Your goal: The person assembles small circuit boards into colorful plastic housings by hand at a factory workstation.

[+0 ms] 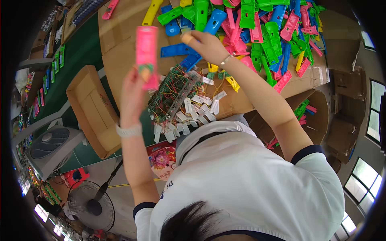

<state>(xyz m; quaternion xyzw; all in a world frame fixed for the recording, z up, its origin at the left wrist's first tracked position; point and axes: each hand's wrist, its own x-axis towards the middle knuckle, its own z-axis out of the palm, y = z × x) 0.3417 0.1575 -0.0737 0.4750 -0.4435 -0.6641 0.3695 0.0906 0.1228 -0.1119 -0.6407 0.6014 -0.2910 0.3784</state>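
Observation:
A long pink plastic shell (146,44) stands up from my left hand (134,90), whose fingers close on its lower end. A small green circuit board lies at that end beside my thumb, partly covered and slightly blurred. My right hand (207,46) is over the table to the right, fingers pinched together beside a blue shell (215,22); whether something small is between them is hidden. Below it another blue shell (175,50) lies flat. Between my forearms sits a heap of green circuit boards (171,94) with red and yellow wires and white plastic pieces (203,109).
A large pile of green, pink, blue and yellow shells (267,40) covers the table's far right. An open cardboard tray (91,106) stands at the left. Beyond it runs a green belt (82,52) with shells along its edge. A fan (94,207) stands lower left.

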